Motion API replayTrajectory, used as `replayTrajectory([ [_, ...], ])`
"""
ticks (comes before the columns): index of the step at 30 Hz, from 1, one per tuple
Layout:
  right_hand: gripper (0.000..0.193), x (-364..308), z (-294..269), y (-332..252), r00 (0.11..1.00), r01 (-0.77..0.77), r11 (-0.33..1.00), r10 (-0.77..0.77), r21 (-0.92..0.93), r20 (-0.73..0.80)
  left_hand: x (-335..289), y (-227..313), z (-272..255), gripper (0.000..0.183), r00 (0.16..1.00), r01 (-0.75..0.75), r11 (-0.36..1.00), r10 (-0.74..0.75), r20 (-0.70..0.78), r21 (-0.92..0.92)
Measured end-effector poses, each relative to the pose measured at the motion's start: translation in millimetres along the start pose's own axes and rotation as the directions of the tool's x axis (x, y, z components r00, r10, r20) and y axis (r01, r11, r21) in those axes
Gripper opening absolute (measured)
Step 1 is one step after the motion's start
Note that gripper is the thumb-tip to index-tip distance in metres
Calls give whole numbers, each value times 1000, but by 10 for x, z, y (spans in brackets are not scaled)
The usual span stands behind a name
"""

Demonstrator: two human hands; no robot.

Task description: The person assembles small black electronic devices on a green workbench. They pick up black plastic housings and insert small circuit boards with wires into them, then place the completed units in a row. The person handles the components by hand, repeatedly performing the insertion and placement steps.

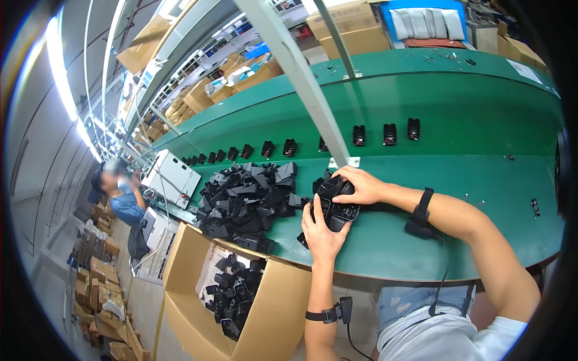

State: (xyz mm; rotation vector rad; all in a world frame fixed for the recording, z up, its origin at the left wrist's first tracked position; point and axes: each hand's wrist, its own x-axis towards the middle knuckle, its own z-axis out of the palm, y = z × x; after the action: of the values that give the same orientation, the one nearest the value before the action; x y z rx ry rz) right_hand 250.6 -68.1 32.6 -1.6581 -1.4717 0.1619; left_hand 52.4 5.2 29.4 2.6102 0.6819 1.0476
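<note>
My left hand [325, 233] is closed round the near left side of a black plastic housing [337, 221], its fingers pointing away from me and its thumb at the right. From the right, my right hand [359, 186] grips the far side of the same black parts, thumb laid over the top. A small dark panel with light markings [347, 210] shows between the two hands. More black pieces lie against the housing, and my fingers hide where one ends and another begins. Just left is a big heap of black angular plastic parts [241, 201] on the green bench.
An open cardboard box [277, 301] with several black units stands at the bench's near edge. A row of small black devices [359, 135] runs along the green conveyor. A metal post [307, 84] rises beyond my hands. A co-worker [123, 201] sits far left beside a white machine [171, 177].
</note>
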Motion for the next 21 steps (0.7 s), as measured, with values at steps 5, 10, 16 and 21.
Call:
replayTrajectory([
  [5, 63, -524, -437, 4, 999, -45, 998, 46, 51, -20, -29, 226, 120, 105, 980, -168, 962, 186, 70, -213],
  [10, 64, -992, -877, 61, 998, -66, 998, 66, -3, 10, 16, 524, 252, 99, 926, -288, 906, 346, 151, -310],
  [16, 58, -1415, -1492, 33, 978, -154, 986, 162, -67, 132, 24, 832, 292, 95, 884, -299, 941, 335, 327, -157],
  [21, 52, -1728, -1805, -30, 968, -213, 977, 212, -8, 136, 32, 1042, 208, 100, 810, -304, 948, 311, 497, -98],
])
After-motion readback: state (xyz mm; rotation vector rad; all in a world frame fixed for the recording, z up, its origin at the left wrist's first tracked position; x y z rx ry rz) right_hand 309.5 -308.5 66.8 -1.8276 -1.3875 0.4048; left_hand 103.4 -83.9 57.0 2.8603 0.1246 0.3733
